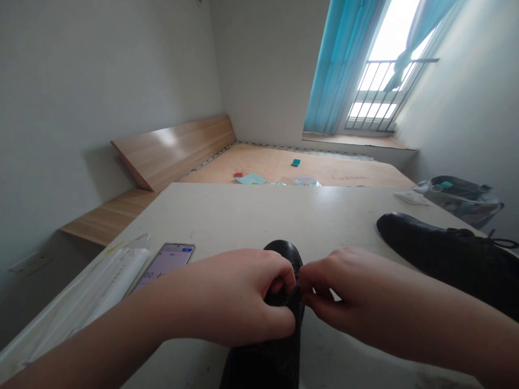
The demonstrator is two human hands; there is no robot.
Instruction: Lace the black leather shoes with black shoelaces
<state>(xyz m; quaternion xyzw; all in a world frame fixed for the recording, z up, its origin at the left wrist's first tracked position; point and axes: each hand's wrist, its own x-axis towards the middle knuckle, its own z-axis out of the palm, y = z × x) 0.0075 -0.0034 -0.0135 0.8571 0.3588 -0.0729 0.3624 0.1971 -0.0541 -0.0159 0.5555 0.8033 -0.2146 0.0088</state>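
A black shoe (284, 249) points away from me on the white table, its toe showing beyond my hands. My left hand (259, 297) lies over its upper from the left, thumb and curled fingers closed on the shoe near its lacing. From the right, my right hand (330, 283) meets the shoe's edge with its fingertips pinched together; what they hold, if anything, is too small to make out. A second black shoe (441, 254), its laces tied in a bow, lies on the right side of the table.
On the table (243, 216), a lit phone (174, 256) and a clear plastic bag (101, 286) lie at the left. Beyond stands a bed board (275, 159) with small packets. A bag-lined bin (466, 197) is at the right, below the window.
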